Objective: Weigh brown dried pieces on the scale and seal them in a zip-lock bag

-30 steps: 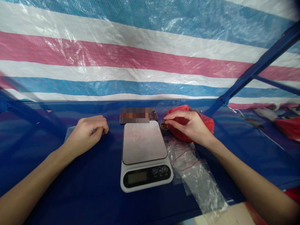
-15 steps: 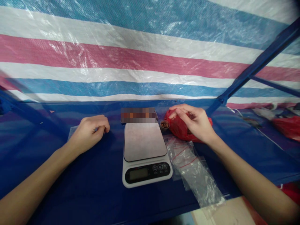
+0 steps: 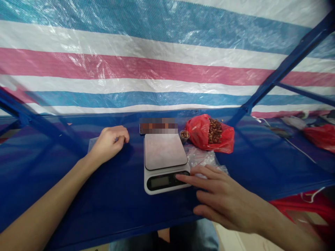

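Observation:
A white kitchen scale [image 3: 164, 158] with a steel plate stands on the blue table [image 3: 110, 195]. My right hand [image 3: 222, 198] lies open in front of it, the index fingertip touching the scale's button panel. My left hand [image 3: 108, 143] rests curled on a clear bag [image 3: 92, 143] left of the scale; what it pinches is too small to name. A red plastic bag [image 3: 209, 134] open on brown nuts sits behind right of the scale, with a small cup of nuts [image 3: 184, 134] beside it.
Clear zip bags [image 3: 204, 158] lie right of the scale, partly under my right hand. A dark flat object [image 3: 158, 126] lies behind the scale. Blue frame bars [image 3: 285, 68] rise at the right, a striped tarp [image 3: 157, 69] behind. Another red bag [image 3: 319, 134] lies far right.
My right hand left the red bag and came down to the scale's front panel. The bag now shows its nuts. The view shifted slightly; my left hand stayed put.

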A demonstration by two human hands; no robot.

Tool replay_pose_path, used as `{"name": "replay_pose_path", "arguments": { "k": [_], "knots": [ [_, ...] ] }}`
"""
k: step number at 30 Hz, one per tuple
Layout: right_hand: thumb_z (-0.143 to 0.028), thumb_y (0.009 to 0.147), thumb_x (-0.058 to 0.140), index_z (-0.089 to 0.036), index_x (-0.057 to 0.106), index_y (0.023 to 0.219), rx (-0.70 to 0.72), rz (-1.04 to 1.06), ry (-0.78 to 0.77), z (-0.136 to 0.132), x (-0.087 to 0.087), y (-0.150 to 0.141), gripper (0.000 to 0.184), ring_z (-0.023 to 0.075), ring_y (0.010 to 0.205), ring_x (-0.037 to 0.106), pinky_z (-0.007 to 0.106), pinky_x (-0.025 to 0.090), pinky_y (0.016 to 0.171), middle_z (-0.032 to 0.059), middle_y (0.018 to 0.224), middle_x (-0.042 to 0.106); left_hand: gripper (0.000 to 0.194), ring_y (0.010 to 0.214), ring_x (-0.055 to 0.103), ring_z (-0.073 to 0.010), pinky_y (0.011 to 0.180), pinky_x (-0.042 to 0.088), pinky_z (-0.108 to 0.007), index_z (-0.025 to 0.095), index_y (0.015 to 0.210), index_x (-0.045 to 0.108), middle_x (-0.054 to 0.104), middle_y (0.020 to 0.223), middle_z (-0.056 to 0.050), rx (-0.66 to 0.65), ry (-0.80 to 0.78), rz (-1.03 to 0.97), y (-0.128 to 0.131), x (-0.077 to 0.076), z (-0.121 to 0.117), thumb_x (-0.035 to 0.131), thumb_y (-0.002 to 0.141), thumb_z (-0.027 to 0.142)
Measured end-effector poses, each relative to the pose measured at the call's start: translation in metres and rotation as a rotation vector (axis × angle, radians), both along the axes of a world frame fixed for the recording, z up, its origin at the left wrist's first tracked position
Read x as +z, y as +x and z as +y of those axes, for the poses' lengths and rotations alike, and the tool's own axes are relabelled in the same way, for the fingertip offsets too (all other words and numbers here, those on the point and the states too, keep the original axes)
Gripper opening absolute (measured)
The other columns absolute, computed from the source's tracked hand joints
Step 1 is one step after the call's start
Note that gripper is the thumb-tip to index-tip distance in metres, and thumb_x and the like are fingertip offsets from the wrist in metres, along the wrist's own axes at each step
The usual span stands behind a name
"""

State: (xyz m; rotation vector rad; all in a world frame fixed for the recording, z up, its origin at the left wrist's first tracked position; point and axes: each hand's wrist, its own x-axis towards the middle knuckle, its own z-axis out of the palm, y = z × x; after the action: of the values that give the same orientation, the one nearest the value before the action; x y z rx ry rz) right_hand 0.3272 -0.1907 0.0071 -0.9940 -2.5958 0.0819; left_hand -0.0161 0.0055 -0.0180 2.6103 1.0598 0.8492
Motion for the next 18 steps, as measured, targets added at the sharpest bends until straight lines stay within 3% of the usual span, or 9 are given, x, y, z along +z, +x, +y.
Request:
{"name": "replay_pose_path", "arguments": {
  "k": [5,12,18],
  "knots": [
    [-0.041,0.104,0.064,-0.022,0.073,0.075,-0.03,-0.113,0.077,-0.007,-0.01,-0.009,0.035,0.0273,0.115,0.07,0.043,0.057,0.098,0.0037,0.148,0.068,0.032,0.072,0.062,-0.0133,0.073,0.044,-0.027,0.018,0.066,0.062,0.065,0.073,0.0,0.014,-0.02,0.014,0.001,0.004,-0.004,0.04,0.085,0.003],
    [-0.056,0.101,0.063,-0.019,0.074,0.071,-0.046,-0.184,0.184,-0.012,-0.013,-0.027,0.049,0.0286,0.108,0.072,0.04,0.058,0.093,0.0167,0.134,0.075,0.033,0.072,0.061,-0.0132,0.073,0.045,-0.027,0.017,0.067,0.062,0.065,0.072,0.0,0.033,-0.037,0.018,-0.001,0.003,-0.003,0.04,0.086,0.003],
    [-0.041,0.104,0.062,-0.022,0.071,0.069,-0.11,-0.077,0.21,-0.013,-0.015,-0.019,0.04,0.0275,0.111,0.072,0.041,0.056,0.092,0.0079,0.13,0.079,0.033,0.071,0.062,-0.0134,0.072,0.045,-0.028,0.017,0.066,0.063,0.065,0.072,0.0,0.039,-0.035,0.012,-0.002,0.003,-0.002,0.04,0.086,0.003]
  ]
}}
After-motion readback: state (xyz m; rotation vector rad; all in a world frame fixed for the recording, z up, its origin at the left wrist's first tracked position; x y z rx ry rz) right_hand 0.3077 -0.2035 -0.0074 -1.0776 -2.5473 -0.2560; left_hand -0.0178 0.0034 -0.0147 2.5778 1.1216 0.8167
